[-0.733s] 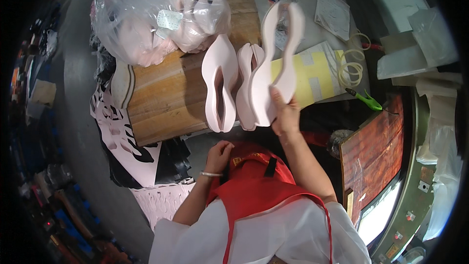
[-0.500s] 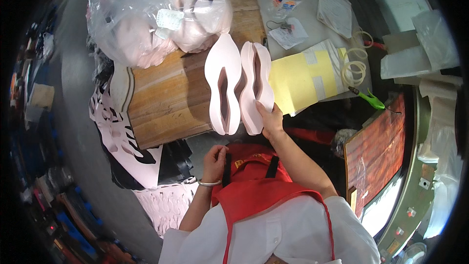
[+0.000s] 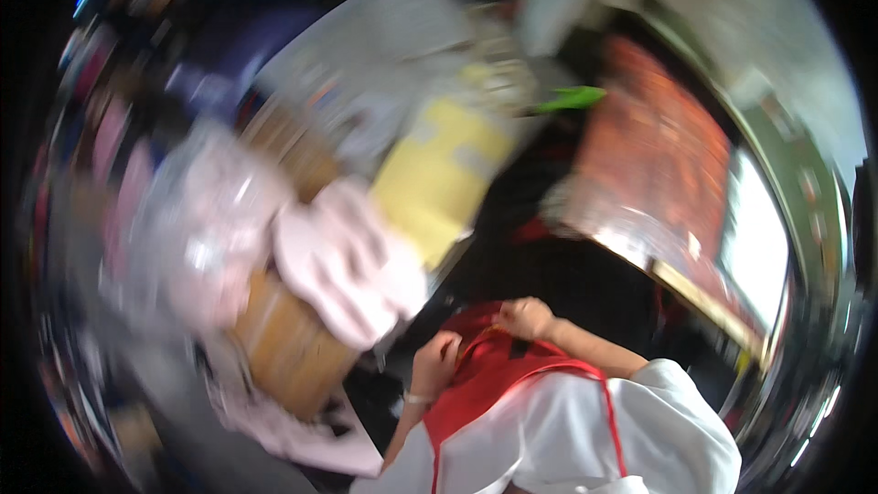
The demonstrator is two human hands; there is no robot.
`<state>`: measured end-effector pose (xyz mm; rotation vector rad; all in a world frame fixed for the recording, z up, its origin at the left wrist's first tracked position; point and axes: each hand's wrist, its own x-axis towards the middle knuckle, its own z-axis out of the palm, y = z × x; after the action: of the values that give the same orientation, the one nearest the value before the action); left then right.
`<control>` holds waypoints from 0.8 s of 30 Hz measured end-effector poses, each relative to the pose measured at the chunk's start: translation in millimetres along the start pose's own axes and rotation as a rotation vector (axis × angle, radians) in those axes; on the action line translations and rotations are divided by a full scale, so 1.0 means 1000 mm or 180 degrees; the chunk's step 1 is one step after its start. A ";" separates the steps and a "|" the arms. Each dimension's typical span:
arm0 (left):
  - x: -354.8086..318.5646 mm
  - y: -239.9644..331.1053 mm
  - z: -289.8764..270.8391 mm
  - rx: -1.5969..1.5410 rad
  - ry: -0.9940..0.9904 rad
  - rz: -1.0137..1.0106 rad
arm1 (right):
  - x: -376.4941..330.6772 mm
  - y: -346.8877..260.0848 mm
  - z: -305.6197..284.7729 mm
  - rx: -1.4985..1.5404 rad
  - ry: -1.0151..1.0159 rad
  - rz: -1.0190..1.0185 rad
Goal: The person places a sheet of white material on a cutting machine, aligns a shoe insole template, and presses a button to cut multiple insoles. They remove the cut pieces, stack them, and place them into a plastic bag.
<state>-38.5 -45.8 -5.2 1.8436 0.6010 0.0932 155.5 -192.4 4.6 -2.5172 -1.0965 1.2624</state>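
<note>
My left hand (image 3: 436,363), with a pale bracelet at its wrist, is at the front of my red apron (image 3: 494,380). It looks loosely closed, and nothing shows in its fingers. Close by on the right, my right hand (image 3: 524,318) is curled in front of the apron's upper part, with nothing visible in it. Neither hand touches the pale pink cut pieces (image 3: 343,261), which rest on the wooden board (image 3: 291,348) to the left. Motion blur smears the whole picture, so finger detail is weak.
A clear plastic bag of pink pieces (image 3: 206,229) lies on the far left of the board. Beyond the pink pieces is a yellow sheet (image 3: 439,178). A bright green tool (image 3: 574,98) lies farther off. A reddish panel (image 3: 645,160) stands at the right.
My right hand has let go of the right-hand stack of pink pieces and drawn back to the apron. The view has swung right, so the board and pieces appear farther left.
</note>
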 end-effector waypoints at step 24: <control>-0.134 0.078 0.578 0.3080 -0.5288 0.2165 | -0.364 0.139 0.565 0.5698 0.2472 0.3763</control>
<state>76.2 -623.2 -111.4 2.1283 -1.3390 -1.3425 -326.0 -646.1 -179.5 -1.4390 1.3265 0.4840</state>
